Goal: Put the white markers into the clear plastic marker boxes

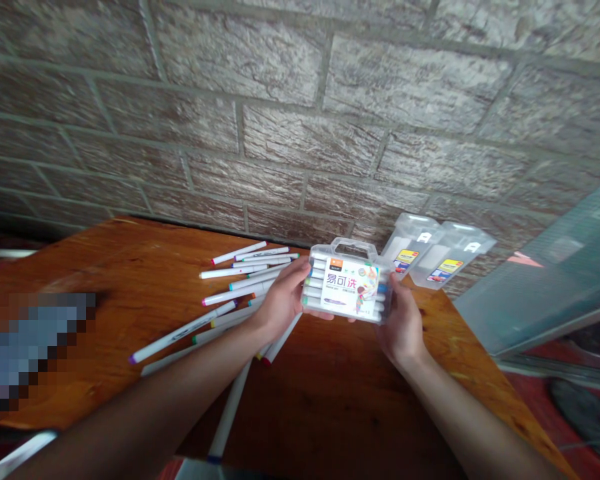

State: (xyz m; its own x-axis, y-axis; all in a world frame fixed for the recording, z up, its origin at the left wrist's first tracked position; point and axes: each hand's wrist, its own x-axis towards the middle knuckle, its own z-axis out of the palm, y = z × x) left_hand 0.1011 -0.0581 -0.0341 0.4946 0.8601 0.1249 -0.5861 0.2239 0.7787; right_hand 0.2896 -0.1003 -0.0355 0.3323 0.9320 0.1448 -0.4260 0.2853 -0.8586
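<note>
Between both hands I hold a clear plastic marker case point(351, 283) above the wooden table, its handle up and its white printed label facing me. White markers with coloured ends lie in rows inside it. My left hand point(285, 297) grips the case's left side, thumb in front and fingers beneath. Around the right side my right hand point(403, 317) is closed, its fingers mostly hidden behind the case. Several loose white markers point(180, 332) lie scattered on the table to the left, some partly covered by my left forearm.
Two translucent plastic boxes point(447, 257) with yellow and blue stickers stand at the back right, against the stone-block wall point(300, 140). The wooden table point(350, 400) spans the front. A pixelated patch covers something at the left. Right of the table is a glass panel point(545, 267).
</note>
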